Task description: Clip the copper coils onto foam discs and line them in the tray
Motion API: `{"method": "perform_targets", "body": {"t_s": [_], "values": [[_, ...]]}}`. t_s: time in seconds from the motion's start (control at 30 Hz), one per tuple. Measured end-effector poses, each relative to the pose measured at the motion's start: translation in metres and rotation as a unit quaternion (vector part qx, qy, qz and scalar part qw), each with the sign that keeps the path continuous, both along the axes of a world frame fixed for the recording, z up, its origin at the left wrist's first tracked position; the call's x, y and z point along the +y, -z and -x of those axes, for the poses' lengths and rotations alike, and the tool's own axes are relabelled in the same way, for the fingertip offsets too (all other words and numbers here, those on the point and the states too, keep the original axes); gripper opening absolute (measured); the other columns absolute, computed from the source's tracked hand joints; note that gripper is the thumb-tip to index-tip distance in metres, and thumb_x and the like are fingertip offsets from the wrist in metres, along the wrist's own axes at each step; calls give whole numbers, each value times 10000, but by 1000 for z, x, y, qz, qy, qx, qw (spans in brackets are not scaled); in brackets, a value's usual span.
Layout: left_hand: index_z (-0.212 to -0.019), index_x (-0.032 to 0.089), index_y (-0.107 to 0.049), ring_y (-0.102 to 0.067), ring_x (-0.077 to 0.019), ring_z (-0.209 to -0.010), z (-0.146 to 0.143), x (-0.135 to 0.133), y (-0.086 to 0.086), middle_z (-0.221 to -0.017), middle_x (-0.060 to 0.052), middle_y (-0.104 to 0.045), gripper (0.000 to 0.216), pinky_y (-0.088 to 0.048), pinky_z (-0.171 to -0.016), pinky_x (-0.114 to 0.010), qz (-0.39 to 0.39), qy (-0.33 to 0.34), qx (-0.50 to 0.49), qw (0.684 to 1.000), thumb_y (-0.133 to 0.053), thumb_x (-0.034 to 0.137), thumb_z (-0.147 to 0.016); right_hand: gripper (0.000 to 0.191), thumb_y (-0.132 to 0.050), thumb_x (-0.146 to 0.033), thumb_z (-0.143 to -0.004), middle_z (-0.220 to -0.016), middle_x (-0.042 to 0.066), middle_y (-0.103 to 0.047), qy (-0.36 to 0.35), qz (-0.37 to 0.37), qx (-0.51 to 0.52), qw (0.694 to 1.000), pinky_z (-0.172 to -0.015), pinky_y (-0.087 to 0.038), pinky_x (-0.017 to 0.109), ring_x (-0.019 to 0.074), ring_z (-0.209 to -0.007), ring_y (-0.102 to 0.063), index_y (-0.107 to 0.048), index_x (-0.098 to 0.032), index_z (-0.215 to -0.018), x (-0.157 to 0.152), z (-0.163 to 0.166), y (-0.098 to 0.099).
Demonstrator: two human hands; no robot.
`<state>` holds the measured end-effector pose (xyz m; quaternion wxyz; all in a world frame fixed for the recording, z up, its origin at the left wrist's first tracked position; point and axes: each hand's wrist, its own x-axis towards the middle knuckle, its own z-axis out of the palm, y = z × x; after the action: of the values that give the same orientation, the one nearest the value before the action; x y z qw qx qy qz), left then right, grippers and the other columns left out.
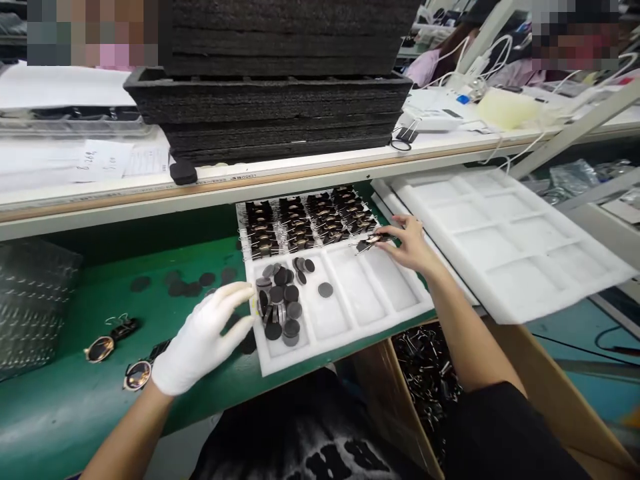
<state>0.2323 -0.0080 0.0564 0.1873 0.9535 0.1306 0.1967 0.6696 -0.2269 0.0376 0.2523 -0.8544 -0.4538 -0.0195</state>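
Observation:
My left hand [203,340] wears a white glove and lies open on the green bench, fingers spread, touching the left edge of a white foam tray [350,313]. Several dark round discs [283,303] are piled in the tray's left compartment. My bare right hand [407,241] reaches over the tray's far right compartment, fingers pinched on a small dark clipped part [370,241]. Behind it, rows of similar dark clipped parts [305,220] fill the tray's far half.
An empty white foam tray [505,247] juts out at the right. Two watches [117,353] and loose discs [185,283] lie on the green bench. Stacked black foam trays [270,87] sit on the shelf above. A box of clips [425,367] stands below. Other people work behind.

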Motion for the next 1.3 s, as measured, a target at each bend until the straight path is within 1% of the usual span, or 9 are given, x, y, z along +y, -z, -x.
{"method": "perform_targets", "body": {"t_s": [0.13,0.33,0.53,0.7,0.8,0.9,1.07,1.2,1.3], "values": [[-1376,300,-571,-668,-274,-1242,4,-1,7,-1379,-89,-660,386,-587,-1029,-437,12,-28,5,1000,-544,339,-993,324,-690,-480,-887,-1380,175,-478,42,55,24,997,-1156,-310,634,408,-1397,-402,-782,-256,-1101,1,-50,32],[-1377,319,-570,-651,-282,-1274,22,-4,14,-1399,-80,-651,385,-590,-1028,-443,13,-68,24,997,-541,337,-993,357,-668,-481,-903,-1436,157,-453,52,62,21,997,-1131,-369,591,378,-1392,-403,-741,-273,-1184,-1,-57,66],[-1355,307,-591,-656,-290,-1261,57,-7,17,-1392,-72,-652,375,-590,-1036,-445,41,-129,11,991,-562,321,-981,390,-680,-514,-875,-1453,182,-473,39,66,14,997,-1111,-390,593,395,-1391,-430,-741,-270,-1172,-2,-55,63],[-1380,367,-578,-646,-313,-1273,118,-13,17,-1397,-41,-648,421,-561,-1086,-515,37,-258,-39,965,-587,346,-960,681,-567,-688,-854,-1293,237,-613,31,23,-21,999,-1095,-429,565,403,-1316,-527,-628,-220,-1346,-6,-36,38],[-1399,279,-578,-589,-329,-1343,163,-9,30,-1406,-103,-630,447,-452,-1191,-542,-26,-400,-88,912,-577,356,-959,758,-405,-773,-879,-1210,307,-637,14,-42,-43,998,-1092,-399,610,440,-1290,-544,-609,-239,-1376,1,11,19],[-1410,134,-540,-514,-324,-1412,206,6,54,-1423,-202,-580,483,-405,-1213,-517,-66,-566,-76,818,-473,358,-987,560,-435,-705,-897,-1217,258,-642,-54,-87,-36,994,-1090,-377,629,415,-1323,-534,-563,-486,-1397,13,72,11],[-1383,104,-574,-463,-330,-1446,265,43,86,-1477,-225,-531,465,-380,-1213,-494,-88,-692,-19,717,-500,333,-985,509,-542,-748,-740,-1075,192,-707,-288,8,30,957,-768,-472,698,465,-962,-679,-523,-697,-1246,35,134,47],[-1403,120,-557,-457,-354,-1430,301,77,79,-1537,-226,-459,444,-395,-1168,-599,-89,-776,-25,624,-500,363,-1036,576,-660,-709,-628,-1039,204,-718,-277,42,97,955,-773,-482,701,483,-908,-694,-551,-632,-1188,40,133,88],[-1357,167,-594,-612,-281,-1239,330,105,61,-1407,-126,-591,436,-540,-1036,-520,-49,-776,-7,629,-629,401,-991,517,-606,-713,-674,-1056,222,-711,-275,34,87,957,-777,-485,680,462,-930,-703,-570,-590,-1175,35,125,97]]}}
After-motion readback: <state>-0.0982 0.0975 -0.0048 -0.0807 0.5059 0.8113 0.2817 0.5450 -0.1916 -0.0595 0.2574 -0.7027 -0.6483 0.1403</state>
